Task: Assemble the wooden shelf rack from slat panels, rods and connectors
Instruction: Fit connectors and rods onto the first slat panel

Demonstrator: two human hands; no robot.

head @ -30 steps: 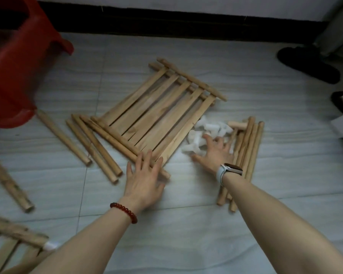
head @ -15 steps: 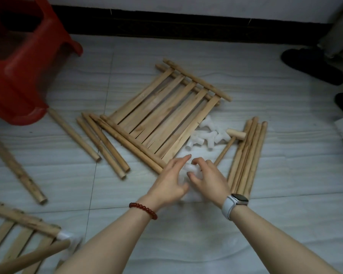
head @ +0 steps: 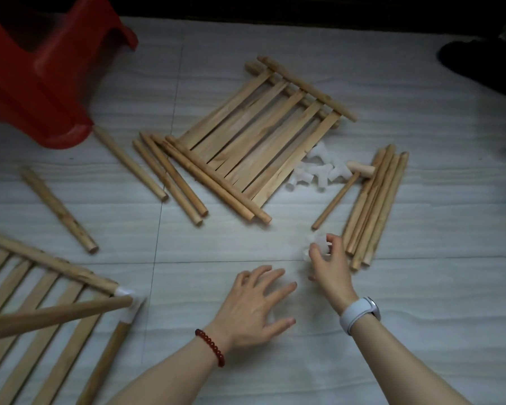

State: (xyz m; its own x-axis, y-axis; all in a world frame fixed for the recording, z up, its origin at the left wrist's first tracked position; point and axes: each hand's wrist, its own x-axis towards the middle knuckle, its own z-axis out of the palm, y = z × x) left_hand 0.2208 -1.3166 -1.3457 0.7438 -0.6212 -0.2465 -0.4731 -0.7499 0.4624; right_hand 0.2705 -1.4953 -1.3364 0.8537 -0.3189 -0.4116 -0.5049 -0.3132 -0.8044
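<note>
The white connector (head: 319, 244) sits pinched in the fingers (head: 332, 239) of the right hand (head: 332, 267), just off the floor (head: 421, 287) and close beside the near ends of a bundle of rods (head: 374, 206). The left hand (head: 257, 305) is spread with fingers straight and holds nothing, hovering low over the tiles; whether it touches them I cannot tell.

The step in hand looks like fetching a connector for the next joint. To do it well, turn the piece so an open socket faces the rod end before pushing, and steady the rod with the free left hand so it goes in straight and does not wedge at an angle.

More connectors (head: 319, 173) lie in a loose heap between the bundle and the flat slat panel (head: 254, 147), with a small wooden mallet (head: 342, 194) lying across them; it would seat a tight joint better than hand force. Loose rods (head: 170, 176) lie at the panel's other side. At lower left a partly built panel (head: 41, 287) already carries a fitted corner connector (head: 126, 296) with rods in it. A red stool (head: 41, 68) stands beyond.
</note>
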